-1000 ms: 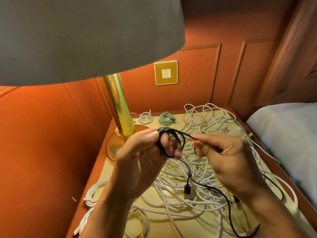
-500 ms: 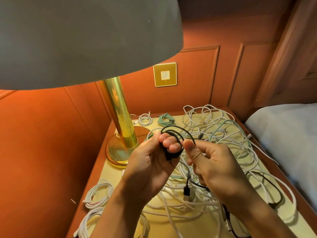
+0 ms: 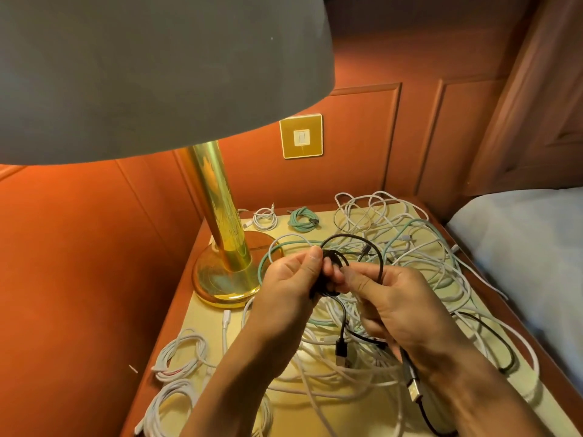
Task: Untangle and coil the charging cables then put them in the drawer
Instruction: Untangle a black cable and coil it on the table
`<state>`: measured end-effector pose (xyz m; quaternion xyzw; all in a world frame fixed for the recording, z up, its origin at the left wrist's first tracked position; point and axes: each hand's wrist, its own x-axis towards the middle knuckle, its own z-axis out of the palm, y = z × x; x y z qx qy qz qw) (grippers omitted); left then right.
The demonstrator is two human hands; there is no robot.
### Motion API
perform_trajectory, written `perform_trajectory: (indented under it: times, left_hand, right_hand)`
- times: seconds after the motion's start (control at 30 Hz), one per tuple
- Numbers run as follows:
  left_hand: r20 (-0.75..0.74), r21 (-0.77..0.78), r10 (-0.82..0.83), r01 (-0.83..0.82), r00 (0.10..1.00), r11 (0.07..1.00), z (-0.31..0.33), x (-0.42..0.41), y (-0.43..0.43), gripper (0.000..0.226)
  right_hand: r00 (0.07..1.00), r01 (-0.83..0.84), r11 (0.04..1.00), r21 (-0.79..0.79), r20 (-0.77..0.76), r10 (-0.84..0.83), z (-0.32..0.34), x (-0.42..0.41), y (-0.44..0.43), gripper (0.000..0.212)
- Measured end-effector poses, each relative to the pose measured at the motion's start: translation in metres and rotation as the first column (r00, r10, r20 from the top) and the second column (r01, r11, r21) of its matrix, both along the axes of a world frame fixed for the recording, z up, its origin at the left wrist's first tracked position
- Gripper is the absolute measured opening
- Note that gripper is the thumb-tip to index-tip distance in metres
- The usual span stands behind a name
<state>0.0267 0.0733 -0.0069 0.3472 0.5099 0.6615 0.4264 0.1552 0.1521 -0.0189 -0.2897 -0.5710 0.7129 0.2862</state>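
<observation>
Shade (image 3: pixel 151 67): grey, fills the upper left.
Bed (image 3: pixel 530 247): pale sheet, at the right edge.
Table (image 3: pixel 208 320): cream top holding a brass lamp (image 3: pixel 220 209) and all the cables.
Tangle (image 3: pixel 419 269): loose white and green cables, spread under and behind the hands.
Right hand (image 3: pixel 397 304): fingers curled round a strand of the black cable (image 3: pixel 347 236).
Left hand (image 3: pixel 287 288): thumb and fingertips pinch the black cable's small coil, held above the tangle.
White coils (image 3: pixel 181 357): front left of the table.
Green coil (image 3: pixel 303 219): by the back edge, beside a small white coil (image 3: pixel 264 217).
Plug (image 3: pixel 341 346): black, hangs below the hands.
</observation>
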Motion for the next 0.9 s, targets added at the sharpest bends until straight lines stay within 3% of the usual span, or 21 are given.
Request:
perform_trajectory:
  times: [0.07,0.13,0.17,0.27,0.4,0.63,0.77,0.83,0.9]
  left_hand:
    - [-0.204,0.021,0.074,-0.072,0.976,0.997,-0.005,0.005,0.001,0.039]
    - [-0.444,-0.021,0.117,-0.141,0.888,0.99,-0.01,-0.001,0.001,0.042]
    - [-0.491,-0.043,0.111,-0.151,0.864,0.988,-0.012,-0.006,0.0,0.042]
    - [-0.378,-0.032,0.065,-0.084,0.924,0.996,-0.009,-0.013,-0.002,0.041]
    - [-0.242,-0.034,0.014,-0.023,0.97,0.999,-0.005,-0.01,-0.004,0.036]
    - [0.003,-0.071,0.109,-0.108,0.994,0.992,0.007,-0.029,-0.013,0.035]
    - [0.118,-0.102,0.146,-0.135,0.982,0.986,0.007,-0.034,-0.012,0.038]
    - [0.151,-0.099,0.146,-0.132,0.978,0.986,0.006,-0.033,-0.011,0.038]
    - [0.149,-0.096,0.126,-0.113,0.981,0.989,0.007,-0.034,-0.012,0.037]
  right_hand:
    - [0.999,0.04,0.994,0.103,0.026,-0.043,0.002,0.003,-0.001,0.02]
    - [0.999,0.048,0.988,0.15,0.007,-0.05,0.005,0.007,-0.002,0.017]
    - [0.998,0.055,0.981,0.184,0.004,-0.057,0.007,0.008,-0.004,0.016]
    - [0.995,0.082,0.957,0.277,0.027,-0.093,0.005,0.009,-0.004,0.015]
    - [0.996,0.088,0.983,0.164,0.017,-0.092,0.003,0.012,0.006,0.026]
    - [0.986,-0.162,0.98,0.112,-0.015,0.164,0.005,0.034,0.034,0.028]
    - [0.953,-0.23,0.902,0.365,0.273,0.132,0.001,0.039,0.037,0.016]
    - [0.89,-0.299,0.792,0.533,0.455,0.03,0.0,0.038,0.038,0.012]
    - [0.838,-0.334,0.668,0.665,0.534,-0.112,0.0,0.037,0.039,0.008]
